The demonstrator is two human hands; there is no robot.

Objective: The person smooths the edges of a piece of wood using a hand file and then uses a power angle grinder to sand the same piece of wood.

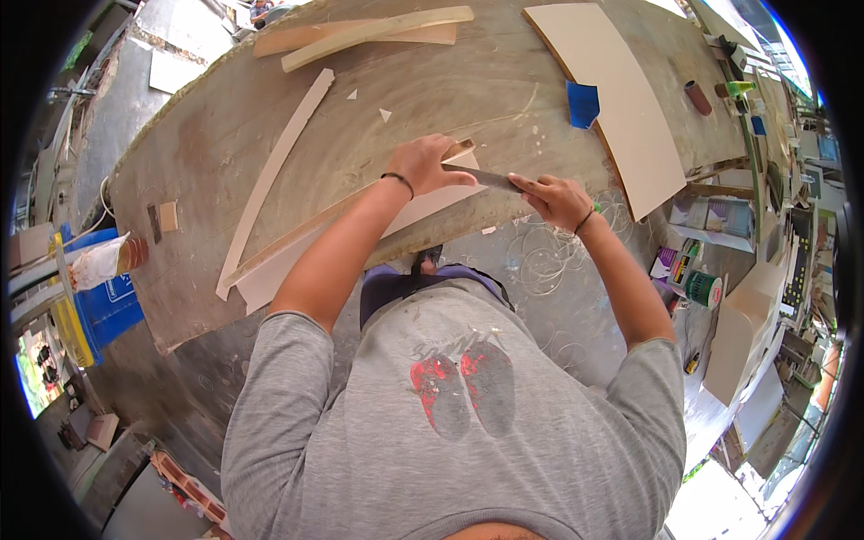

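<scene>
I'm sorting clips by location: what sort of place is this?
Likely a woodworking shop: a worn table bears cut strips and a wide board, and the right hand holds a flat, file-like tool.

The narrow, flat dark-grey bar (494, 180) looks like dull metal, while the long white-faced strip (428, 209) has a smooth, matt face and a raw wooden edge. The broad grey-brown worktable (450, 97) looks matt, scuffed and stained; the short-sleeved grey shirt (378, 387) is soft heathered cloth.
</scene>
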